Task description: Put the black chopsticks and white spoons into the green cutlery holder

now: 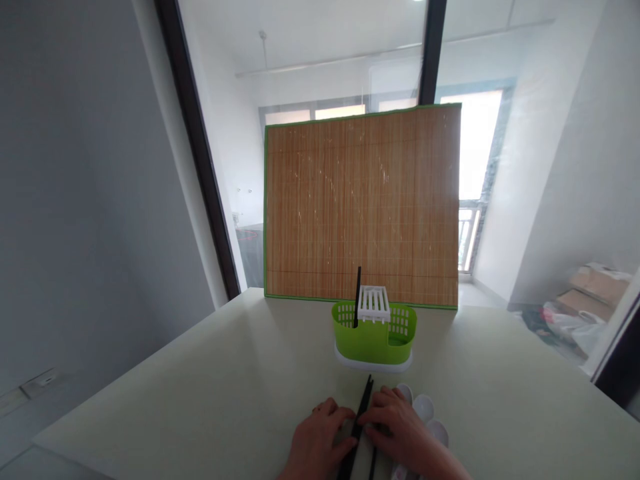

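Observation:
Black chopsticks [367, 392] lie together on the table in front of me, pointing away. My left hand [324, 437] is closed against their left side, with curled fingers and the thumb touching them. From the other side, my right hand [395, 423] presses its bent fingertips to the same chopsticks. A separate black chopstick [373, 461] runs beneath my right hand. Several white spoons [424, 408] lie just right of that hand, partly hidden by it. Beyond both hands stands a green utensil holder [367, 347], with one black chopstick [358, 293] upright in its left compartment.
A white slotted rack [375, 303] tops the holder's middle, and a white base [375, 366] sits under it. Behind, a bamboo mat [363, 213] with green edging stands upright at the back edge of the pale table [200, 387]. Boxes [597, 290] and bags lie on the floor at right.

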Tool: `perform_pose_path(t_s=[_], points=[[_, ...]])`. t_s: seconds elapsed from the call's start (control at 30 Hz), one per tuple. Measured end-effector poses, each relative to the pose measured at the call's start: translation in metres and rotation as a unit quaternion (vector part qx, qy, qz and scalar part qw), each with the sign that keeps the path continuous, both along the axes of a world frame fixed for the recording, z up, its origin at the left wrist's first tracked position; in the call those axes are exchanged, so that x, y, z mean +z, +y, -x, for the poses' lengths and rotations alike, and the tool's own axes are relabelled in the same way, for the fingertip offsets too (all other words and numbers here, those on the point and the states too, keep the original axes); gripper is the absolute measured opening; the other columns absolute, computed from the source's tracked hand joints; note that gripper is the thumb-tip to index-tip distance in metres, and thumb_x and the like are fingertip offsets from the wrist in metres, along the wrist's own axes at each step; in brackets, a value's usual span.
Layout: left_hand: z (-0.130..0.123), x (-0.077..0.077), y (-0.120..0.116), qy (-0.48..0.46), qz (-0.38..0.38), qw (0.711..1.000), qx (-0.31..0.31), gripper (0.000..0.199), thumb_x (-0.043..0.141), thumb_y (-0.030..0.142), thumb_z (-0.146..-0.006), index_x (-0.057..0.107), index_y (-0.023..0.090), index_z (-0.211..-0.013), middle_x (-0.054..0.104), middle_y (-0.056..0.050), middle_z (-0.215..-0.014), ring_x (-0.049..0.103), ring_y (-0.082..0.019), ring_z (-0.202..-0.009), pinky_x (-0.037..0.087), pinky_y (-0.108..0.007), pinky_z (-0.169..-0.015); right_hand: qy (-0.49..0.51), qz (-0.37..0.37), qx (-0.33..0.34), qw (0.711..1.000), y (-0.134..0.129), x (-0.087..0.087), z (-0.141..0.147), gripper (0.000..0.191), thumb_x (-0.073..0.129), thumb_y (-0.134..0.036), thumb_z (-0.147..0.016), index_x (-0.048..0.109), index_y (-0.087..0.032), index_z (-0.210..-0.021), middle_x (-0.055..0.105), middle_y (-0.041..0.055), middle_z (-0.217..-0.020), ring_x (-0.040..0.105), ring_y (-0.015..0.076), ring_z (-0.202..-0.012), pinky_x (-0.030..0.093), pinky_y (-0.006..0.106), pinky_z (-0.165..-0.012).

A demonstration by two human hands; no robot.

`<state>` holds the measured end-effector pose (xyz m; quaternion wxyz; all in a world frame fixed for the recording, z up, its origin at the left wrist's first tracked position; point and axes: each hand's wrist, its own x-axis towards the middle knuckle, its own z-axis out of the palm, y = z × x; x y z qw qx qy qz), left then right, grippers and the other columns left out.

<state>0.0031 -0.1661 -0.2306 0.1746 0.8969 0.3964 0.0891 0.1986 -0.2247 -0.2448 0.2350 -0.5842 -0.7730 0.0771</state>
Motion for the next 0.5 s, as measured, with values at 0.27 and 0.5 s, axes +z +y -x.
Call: perform_pose_path(t_s=[0.27, 0.5], points=[[0.006, 0.016, 0.004, 0.094, -0.046, 0.993, 0.052, 0.034, 0.046, 0.024, -0.078, 0.057, 0.024, -0.11, 0.057, -0.007, -0.108, 0.056, -0.023, -0.098, 0.044, -0.033, -0.08, 0.016, -0.006, 0.004, 1.0, 0.0, 0.002, -0.001, 0.019, 0.062, -0.022, -0.076, 0.068, -0.035, -0.089, 0.06, -0.0023, -0.087, 0.049, 0.0183, -0.088, 0.027, 0.031, -0.076], [0.009, 0.027, 0.011, 0.178, -0.07, 0.979, 0.073, 0.033, 0.041, 0.009, -0.071, 0.061, 0.009, -0.098, 0.063, -0.015, -0.095, 0.062, -0.029, -0.088, 0.047, -0.039, -0.075, 0.034, -0.007, 0.003, 0.999, 0.0, 0.002, 0.0, 0.016, 0.062, -0.02, -0.074, 0.068, -0.03, -0.085, 0.061, -0.0014, -0.086, 0.05, 0.0182, -0.089, 0.028, 0.03, -0.076]])
